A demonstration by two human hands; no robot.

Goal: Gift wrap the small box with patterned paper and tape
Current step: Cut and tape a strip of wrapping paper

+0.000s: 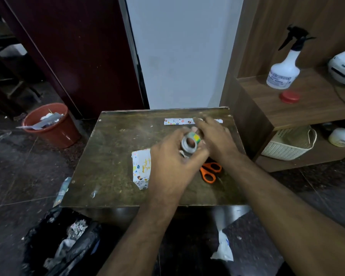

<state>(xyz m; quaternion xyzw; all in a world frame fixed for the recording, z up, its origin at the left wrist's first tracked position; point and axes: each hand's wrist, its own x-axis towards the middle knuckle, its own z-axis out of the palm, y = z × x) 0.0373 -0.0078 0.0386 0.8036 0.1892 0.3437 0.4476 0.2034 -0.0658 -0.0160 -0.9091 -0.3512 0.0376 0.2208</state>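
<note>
A: Step? Box where?
B: Taping. Left hand grips tape roll; right hand fingers at it, grip unclear. Wrapped box on table, beside left hand.
A: Next?
B: Probably pull a strip, cut it.

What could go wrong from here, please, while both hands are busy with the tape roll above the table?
The partly wrapped patterned box lies unheld beside the left hand, so its loose paper may spring open. The grey tape roll is held in mid-air by that hand and the right hand; pulled tape might twist and stick to itself. The orange-handled scissors lie under the wrists, easily knocked.
</note>
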